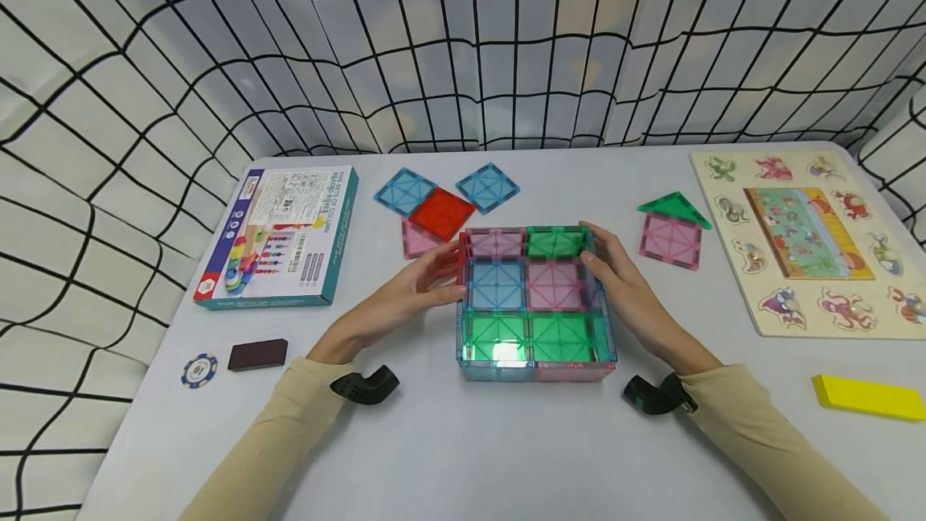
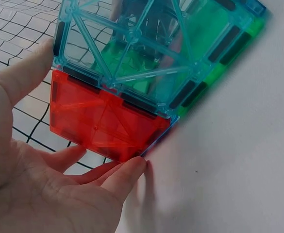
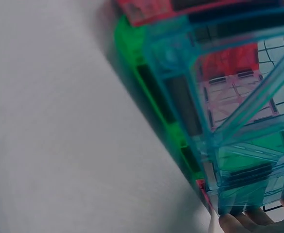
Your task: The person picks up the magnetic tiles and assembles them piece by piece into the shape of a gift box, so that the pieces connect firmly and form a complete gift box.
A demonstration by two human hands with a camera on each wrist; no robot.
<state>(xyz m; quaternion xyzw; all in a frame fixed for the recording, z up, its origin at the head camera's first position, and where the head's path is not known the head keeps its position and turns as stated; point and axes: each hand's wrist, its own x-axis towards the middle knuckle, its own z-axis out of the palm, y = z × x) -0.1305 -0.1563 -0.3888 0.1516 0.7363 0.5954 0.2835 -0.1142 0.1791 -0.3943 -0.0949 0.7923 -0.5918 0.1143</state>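
Likely squaring up a translucent multicoloured plastic-tile box (image 1: 499,374).
Left hand (image 1: 400,294) and right hand (image 1: 634,289) grip it between them, right contact partly hidden; next move wants even pressure.

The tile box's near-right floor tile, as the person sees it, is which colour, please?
The floor tile is translucent green and shows best in the head view.

I'm wearing beige and black.
My left sleeve (image 1: 278,436) and right sleeve (image 1: 770,441) are both running long, plain and beige, ending at my wrists. A black left wrist piece (image 1: 365,386) is curving like a bent tube and showing tiny dots; a black right wrist piece (image 1: 658,395) is curving likewise. My fingers (image 2: 125,177) are showing bare.
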